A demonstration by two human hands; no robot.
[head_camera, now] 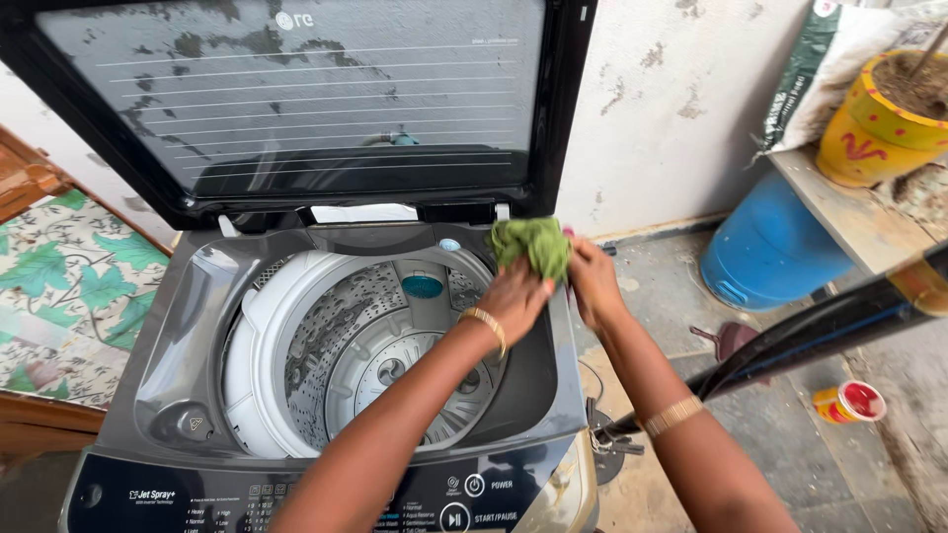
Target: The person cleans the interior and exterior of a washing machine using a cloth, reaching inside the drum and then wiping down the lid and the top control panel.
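Pressing a green cloth [533,245] on the back right corner of the washing machine rim [553,380], left hand [515,296] closed on it, right hand [592,281] gripping its side.

Could slip down into the open steel drum [385,365] if either grip loosens. Further out: raised dark lid [296,99], blue barrel [765,247], yellow painted pot [874,123], small red-yellow tin [849,402] on floor, green-white sack [820,69] behind.

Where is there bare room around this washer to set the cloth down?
Bare: the washer's grey top deck left of the drum, and the floor between blue barrel and small red pot. Crowded: the back right corner, where both hands bunch the green cloth.
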